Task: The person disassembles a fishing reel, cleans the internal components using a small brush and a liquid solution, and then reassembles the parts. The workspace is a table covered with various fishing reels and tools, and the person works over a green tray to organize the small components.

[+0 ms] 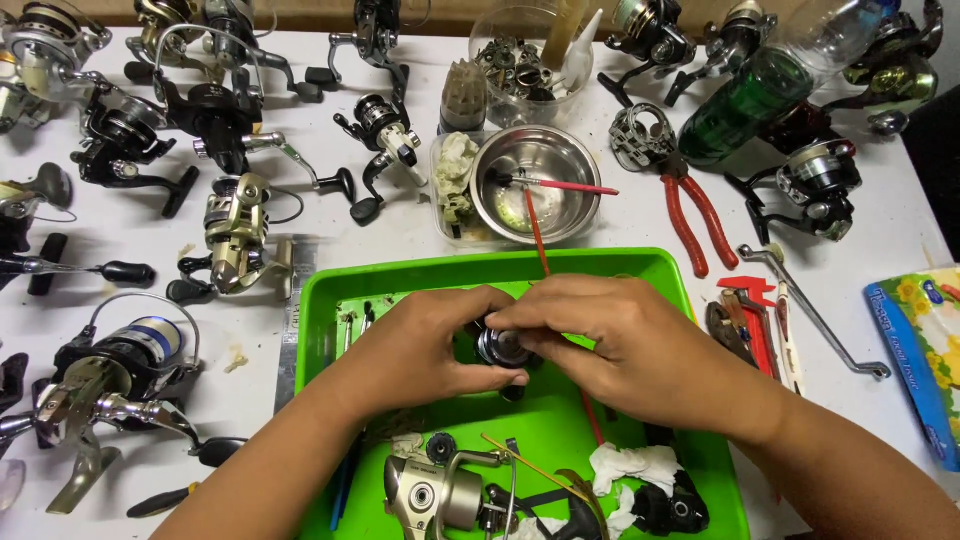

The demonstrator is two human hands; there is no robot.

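Over the middle of a green tray, the left hand and right hand both pinch a small round metal reel part between fingertips. Beyond the tray sits a steel bowl; a silver fishing reel lies at the tray's near edge.

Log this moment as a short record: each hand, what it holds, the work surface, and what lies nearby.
left hand: grips a small round metal reel part from the left
right hand: fingers on the same part, from above and right
work surface: green tray on a white table
in tray: silver reel body, white rags
behind tray: steel bowl with two red-handled brushes
right of the bowl: red-handled pliers
left: many spinning reels
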